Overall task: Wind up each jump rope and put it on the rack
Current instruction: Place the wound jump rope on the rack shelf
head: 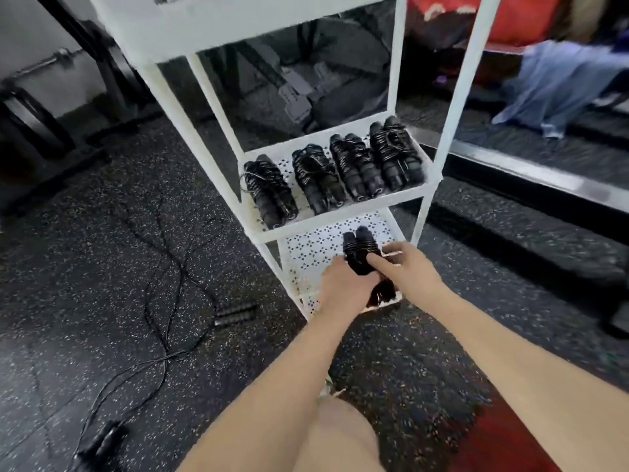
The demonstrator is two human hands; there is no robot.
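Observation:
A wound-up black jump rope [360, 248] lies on the bottom shelf [316, 247] of the white rack [340, 219]. My left hand [345, 287] grips its near end from the left. My right hand [408, 267] holds it from the right, with the thumb laid across the coils. Several wound ropes [333, 172] sit side by side on the middle shelf. On the floor to the left, loose black ropes [163, 301] lie unwound, with a pair of handles [236, 313] near the rack and another handle [102, 444] at the lower left.
Speckled black rubber flooring [102, 233] surrounds the rack. A dark raised platform with a metal edge [531, 175] runs to the right, with blue cloth [558, 83] on it. My knee [337, 434] is at the bottom centre, and a red mat [503, 444] lies at the lower right.

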